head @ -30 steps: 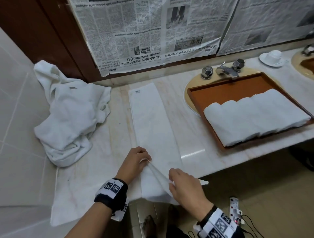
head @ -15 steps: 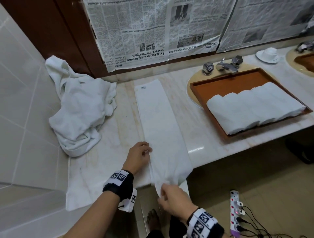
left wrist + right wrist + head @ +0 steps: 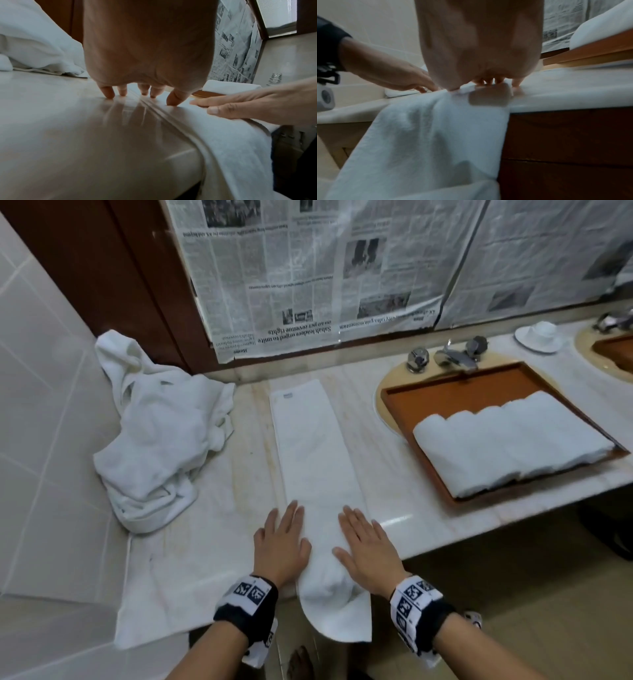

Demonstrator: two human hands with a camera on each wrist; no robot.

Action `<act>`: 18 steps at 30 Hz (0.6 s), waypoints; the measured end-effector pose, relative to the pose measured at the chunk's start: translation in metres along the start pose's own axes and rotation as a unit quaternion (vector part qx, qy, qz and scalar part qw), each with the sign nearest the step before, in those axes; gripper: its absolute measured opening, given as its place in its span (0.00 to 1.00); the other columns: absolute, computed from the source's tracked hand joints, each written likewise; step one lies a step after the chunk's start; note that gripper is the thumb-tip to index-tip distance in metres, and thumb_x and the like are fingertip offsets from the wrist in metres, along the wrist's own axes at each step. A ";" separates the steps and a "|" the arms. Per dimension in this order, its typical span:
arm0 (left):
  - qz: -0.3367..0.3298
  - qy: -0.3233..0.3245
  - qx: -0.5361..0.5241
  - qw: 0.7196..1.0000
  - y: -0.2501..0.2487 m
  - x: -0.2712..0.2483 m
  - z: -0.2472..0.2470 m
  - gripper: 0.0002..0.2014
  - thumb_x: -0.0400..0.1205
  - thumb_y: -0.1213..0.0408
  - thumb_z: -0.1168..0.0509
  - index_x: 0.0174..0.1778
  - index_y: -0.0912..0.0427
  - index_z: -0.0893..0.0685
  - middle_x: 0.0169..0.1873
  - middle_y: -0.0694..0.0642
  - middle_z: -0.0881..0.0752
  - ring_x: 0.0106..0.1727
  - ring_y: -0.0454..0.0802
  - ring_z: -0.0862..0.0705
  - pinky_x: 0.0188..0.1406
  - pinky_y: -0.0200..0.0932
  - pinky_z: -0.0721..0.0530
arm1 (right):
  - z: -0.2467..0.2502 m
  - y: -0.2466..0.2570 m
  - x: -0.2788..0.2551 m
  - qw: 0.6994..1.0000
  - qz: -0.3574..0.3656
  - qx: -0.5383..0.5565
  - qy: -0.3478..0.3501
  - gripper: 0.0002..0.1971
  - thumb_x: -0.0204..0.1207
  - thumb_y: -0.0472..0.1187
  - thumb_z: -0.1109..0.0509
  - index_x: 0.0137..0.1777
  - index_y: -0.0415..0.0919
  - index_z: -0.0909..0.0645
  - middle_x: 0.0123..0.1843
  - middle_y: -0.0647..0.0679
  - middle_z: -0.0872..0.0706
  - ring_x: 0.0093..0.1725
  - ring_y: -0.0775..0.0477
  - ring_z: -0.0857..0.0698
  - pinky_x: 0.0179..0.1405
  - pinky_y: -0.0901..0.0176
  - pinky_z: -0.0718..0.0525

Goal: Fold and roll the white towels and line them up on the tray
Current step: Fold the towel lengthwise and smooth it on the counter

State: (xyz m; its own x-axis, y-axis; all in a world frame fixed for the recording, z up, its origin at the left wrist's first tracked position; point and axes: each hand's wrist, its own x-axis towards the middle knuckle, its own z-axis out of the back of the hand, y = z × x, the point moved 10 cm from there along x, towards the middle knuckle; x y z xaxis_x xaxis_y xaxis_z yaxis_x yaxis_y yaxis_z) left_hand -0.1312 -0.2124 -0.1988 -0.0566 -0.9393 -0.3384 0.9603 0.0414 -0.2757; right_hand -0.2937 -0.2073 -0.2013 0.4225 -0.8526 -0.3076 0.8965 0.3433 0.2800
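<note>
Your left hand (image 3: 281,546): flat, fingers straight, straddling the folded towel's (image 3: 313,460) left edge.
Your right hand (image 3: 368,549): flat, pressing its right edge.
Tray (image 3: 455,395): rolled towels (image 3: 510,446) lined up.

Left hand (image 3: 147,44) fingers (image 3: 108,92) press flat along the folded towel's (image 3: 228,129) edge on the counter (image 3: 68,128).

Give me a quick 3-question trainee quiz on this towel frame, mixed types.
1. True or false: both hands lie flat on the folded towel near the counter's front edge.
2. Where is the towel's near end? A) rolled up B) hanging over the counter edge C) on the tray
3. Fill in: the rolled towels lie side by side on the ___.

Key:
1. True: left hand and right hand, fingers straight.
2. B
3. tray
</note>
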 end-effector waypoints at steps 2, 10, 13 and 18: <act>0.023 0.003 0.023 0.999 -0.001 0.008 -0.001 0.41 0.75 0.41 0.68 0.88 0.45 0.55 0.87 0.41 0.59 0.87 0.55 0.55 0.78 0.59 0.42 | 0.003 -0.006 0.011 1.000 0.008 -0.005 0.005 0.47 0.72 0.69 0.81 0.87 0.44 0.64 0.85 0.53 0.70 0.84 0.52 0.69 0.84 0.50 0.64; 0.082 0.019 0.020 0.996 0.006 0.073 0.014 0.40 0.81 0.30 0.64 0.87 0.43 0.63 0.85 0.38 0.66 0.87 0.54 0.64 0.82 0.68 0.56 | 0.043 -0.032 0.097 0.999 0.024 -0.020 0.043 0.36 0.84 0.62 0.66 0.88 0.44 0.62 0.89 0.52 0.65 0.87 0.53 0.62 0.85 0.48 0.59; 0.103 0.018 0.027 0.994 0.009 0.105 0.032 0.38 0.86 0.35 0.56 0.88 0.44 0.62 0.86 0.39 0.65 0.88 0.55 0.62 0.82 0.69 0.56 | 0.057 -0.037 0.126 0.998 0.036 -0.025 0.040 0.31 0.90 0.54 0.56 0.89 0.45 0.59 0.89 0.52 0.62 0.87 0.53 0.60 0.85 0.47 0.55; 0.123 0.025 -0.012 0.992 0.017 0.141 0.053 0.38 0.86 0.38 0.50 0.88 0.44 0.60 0.86 0.38 0.62 0.88 0.56 0.60 0.82 0.69 0.53 | 0.077 -0.044 0.165 0.998 0.067 -0.010 0.018 0.30 0.90 0.52 0.53 0.89 0.45 0.55 0.90 0.52 0.57 0.88 0.53 0.55 0.84 0.49 0.51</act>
State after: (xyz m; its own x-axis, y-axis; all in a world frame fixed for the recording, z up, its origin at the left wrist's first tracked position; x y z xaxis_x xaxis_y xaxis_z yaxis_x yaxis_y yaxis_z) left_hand -0.1087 -0.3625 -0.2039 0.1656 -0.8816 -0.4420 0.9397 0.2771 -0.2006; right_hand -0.2740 -0.3932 -0.1942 0.5431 -0.7839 -0.3007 0.8339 0.4619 0.3021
